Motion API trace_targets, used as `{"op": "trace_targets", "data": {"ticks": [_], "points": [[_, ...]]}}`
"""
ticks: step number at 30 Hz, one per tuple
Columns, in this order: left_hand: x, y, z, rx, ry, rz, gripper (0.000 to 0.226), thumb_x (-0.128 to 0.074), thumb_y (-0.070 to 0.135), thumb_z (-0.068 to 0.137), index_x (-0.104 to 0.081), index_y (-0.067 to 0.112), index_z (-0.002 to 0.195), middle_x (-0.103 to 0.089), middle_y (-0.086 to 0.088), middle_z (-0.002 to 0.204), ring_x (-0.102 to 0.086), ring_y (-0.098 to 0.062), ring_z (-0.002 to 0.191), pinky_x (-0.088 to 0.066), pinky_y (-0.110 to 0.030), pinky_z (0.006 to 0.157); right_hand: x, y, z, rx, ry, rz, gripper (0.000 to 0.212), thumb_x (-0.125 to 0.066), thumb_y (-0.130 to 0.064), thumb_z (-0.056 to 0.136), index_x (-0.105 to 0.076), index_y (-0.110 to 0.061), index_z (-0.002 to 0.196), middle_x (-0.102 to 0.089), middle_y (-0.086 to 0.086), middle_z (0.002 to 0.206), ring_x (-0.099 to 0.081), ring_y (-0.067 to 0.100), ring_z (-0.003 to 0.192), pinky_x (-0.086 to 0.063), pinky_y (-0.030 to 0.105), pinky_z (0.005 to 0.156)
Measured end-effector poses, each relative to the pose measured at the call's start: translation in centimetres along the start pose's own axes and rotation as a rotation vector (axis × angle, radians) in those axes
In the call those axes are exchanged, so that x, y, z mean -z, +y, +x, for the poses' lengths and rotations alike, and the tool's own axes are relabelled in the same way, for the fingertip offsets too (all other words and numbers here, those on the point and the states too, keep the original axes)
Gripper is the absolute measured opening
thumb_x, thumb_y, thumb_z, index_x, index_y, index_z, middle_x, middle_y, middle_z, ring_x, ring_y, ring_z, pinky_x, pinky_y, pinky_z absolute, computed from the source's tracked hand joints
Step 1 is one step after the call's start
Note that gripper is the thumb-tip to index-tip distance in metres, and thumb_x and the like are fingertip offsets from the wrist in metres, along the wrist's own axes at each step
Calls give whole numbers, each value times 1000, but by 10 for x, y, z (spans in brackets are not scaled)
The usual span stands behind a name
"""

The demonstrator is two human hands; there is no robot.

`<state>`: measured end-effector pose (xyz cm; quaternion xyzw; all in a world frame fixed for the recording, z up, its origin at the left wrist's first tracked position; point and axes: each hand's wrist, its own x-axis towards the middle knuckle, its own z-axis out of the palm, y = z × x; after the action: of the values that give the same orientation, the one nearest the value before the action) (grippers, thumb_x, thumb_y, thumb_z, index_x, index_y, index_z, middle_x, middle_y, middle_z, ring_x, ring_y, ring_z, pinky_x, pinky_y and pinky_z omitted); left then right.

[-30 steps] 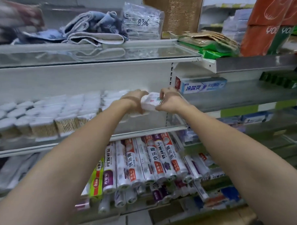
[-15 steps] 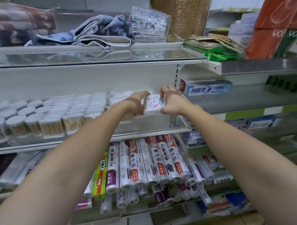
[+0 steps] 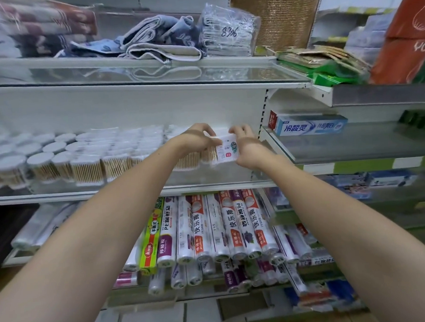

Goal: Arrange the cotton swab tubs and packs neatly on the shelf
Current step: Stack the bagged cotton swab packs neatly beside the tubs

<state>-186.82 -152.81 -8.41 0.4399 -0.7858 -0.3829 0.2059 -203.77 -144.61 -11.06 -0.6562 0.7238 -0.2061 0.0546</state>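
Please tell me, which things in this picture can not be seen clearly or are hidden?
- Head view: the small print on the cotton swab pack is too small to read.
- The left hand and right hand hide the pack's sides.
- The tubs at far left are blurred.
- The orange package is cut off by the right edge.

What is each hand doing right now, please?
Left hand: gripping the swab pack from its left side.
Right hand: gripping the same pack from its right side.

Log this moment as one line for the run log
stage: placing | both hands hold cotton swab pack | spot: right end of swab tubs row, middle shelf | pack not yet released
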Motion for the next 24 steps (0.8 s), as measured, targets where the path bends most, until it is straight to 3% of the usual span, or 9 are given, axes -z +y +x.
{"op": "trace_targets", "data": {"ticks": [2,4,7,9,13,15,19,21,24], "points": [[2,1,0,41,27,-114,28,-67,27,94,-58,10,116,-67,-6,98,-62,-16,80,-55,-35,75,0,-7,5,-140,44,65,83,-70,2,82,-25,-18,148,-22,7,148,-49,17,92,-43,18,60],[6,-1,2,85,85,-221,27,-64,18,97,-58,2,118,-71,-11,97,-67,-19,81,-59,-37,82,4,-11,9,-276,61,113,67,-67,-12,91,-29,-10,147,-26,12,149,-44,17,95,-41,21,71],[12,-4,-3,140,168,-321,19,-64,11,96,-57,2,112,-71,-14,94,-70,-21,78,-62,-38,77,7,-14,9,-311,-85,54,39,-50,-33,102,-51,-6,131,-57,13,117,-54,19,85,-48,31,71],[12,-7,-5,170,201,-307,15,-64,11,96,-57,3,106,-70,-14,91,-70,-20,74,-62,-35,71,3,-15,11,-296,-168,135,40,-50,-35,102,-60,-1,122,-63,11,96,-59,21,78,-52,32,70],[10,-10,-9,220,247,-311,12,-65,12,96,-55,6,91,-67,-10,83,-68,-18,70,-61,-33,70,0,-20,13,-298,-221,100,48,-42,-53,101,-57,-11,119,-63,4,87,-57,16,68,-55,27,64],[9,-10,-10,234,261,-326,16,-66,12,95,-53,8,87,-68,-9,84,-70,-19,72,-62,-34,71,0,-25,11,-308,-294,159,42,-47,-53,100,-56,-14,115,-65,3,88,-59,16,70,-54,25,60],[7,-7,-10,223,228,-272,18,-69,12,93,-53,5,87,-69,-14,85,-73,-26,77,-62,-40,78,-2,-33,5,-246,-383,270,35,-53,-38,99,-60,-10,119,-73,5,103,-70,18,94,-58,31,80],[7,-8,-10,231,161,-174,18,-68,16,94,-57,2,91,-72,-17,85,-74,-27,73,-63,-39,73,-4,-36,5,-218,-391,283,35,-54,-35,97,-62,-9,121,-74,4,105,-70,17,95,-57,31,81],[11,-9,-15,242,16,-36,26,-66,23,96,-63,-2,98,-71,-11,67,-69,-22,55,-59,-31,56,-5,-37,3,-224,-403,312,38,-51,-37,98,-58,-9,123,-72,7,112,-70,19,99,-56,36,91]]}}
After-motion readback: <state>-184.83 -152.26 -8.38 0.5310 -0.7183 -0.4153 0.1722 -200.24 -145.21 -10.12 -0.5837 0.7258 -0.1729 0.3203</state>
